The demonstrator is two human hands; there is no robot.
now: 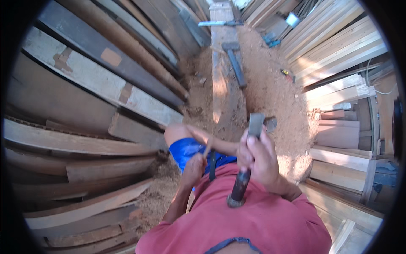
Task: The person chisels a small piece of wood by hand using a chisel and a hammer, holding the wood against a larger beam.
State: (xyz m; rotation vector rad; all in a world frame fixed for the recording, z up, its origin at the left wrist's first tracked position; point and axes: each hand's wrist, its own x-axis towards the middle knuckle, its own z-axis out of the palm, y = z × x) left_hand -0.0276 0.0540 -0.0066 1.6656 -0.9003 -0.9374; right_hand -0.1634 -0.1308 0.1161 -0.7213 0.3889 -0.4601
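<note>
My right hand point(260, 156) is closed around a chisel point(256, 122) in front of my chest. Its wide flat metal blade points up and away from me, and the dark handle with a metal-capped end comes down toward my shirt. To the left, my left hand point(194, 169) is closed in a fist by my blue shorts. A thin light-brown strip point(208, 145), seemingly wood, sticks up out of that fist; its lower part is hidden by the fingers. Ahead, a hammer point(234, 63) with a dark head and handle rests on a long wooden beam point(218, 91).
A long thin tool point(220, 23) lies across the beam's far end. Stacked boards point(105, 84) crowd the left side, and lumber piles point(338, 51) line the right. A small yellow-and-red object point(288, 75) and a teal tool point(272, 41) lie on the sawdust-covered ground point(270, 97).
</note>
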